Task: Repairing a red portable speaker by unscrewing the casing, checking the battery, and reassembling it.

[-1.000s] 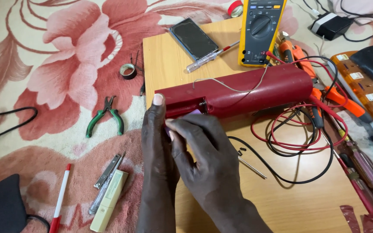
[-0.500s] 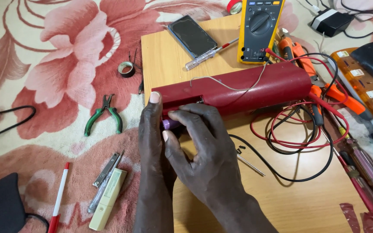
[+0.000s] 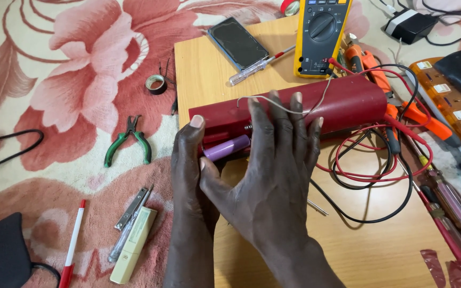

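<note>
Both hands keep a flat, loose grip rather than a pinch: in the head view the right hand (image 3: pixel 278 176) lies palm down with fingers spread, its fingertips resting on top of the long dark red case (image 3: pixel 294 109), closing on nothing. Just beside it, the left hand (image 3: pixel 190 170) lies along the case's near end, thumb tip up against the red edge, fingers straight and not closed on anything. Between the two hands a purple cylindrical cell (image 3: pixel 226 148) pokes out of the case's open front side. That case lies across the wooden bench (image 3: pixel 209 69), a thin grey wire (image 3: pixel 273 104) curling over its top. Behind it stand a yellow multimeter (image 3: pixel 321 34), a dark phone (image 3: pixel 237 44) and a clear-handled screwdriver (image 3: pixel 254 65). Red and black leads (image 3: pixel 366 170) coil right of the hands. On the flowered carpet (image 3: pixel 76 80) to the left lie green pliers (image 3: pixel 129 141), a tape roll (image 3: pixel 156 84) and a red pen (image 3: pixel 73 242)
</note>
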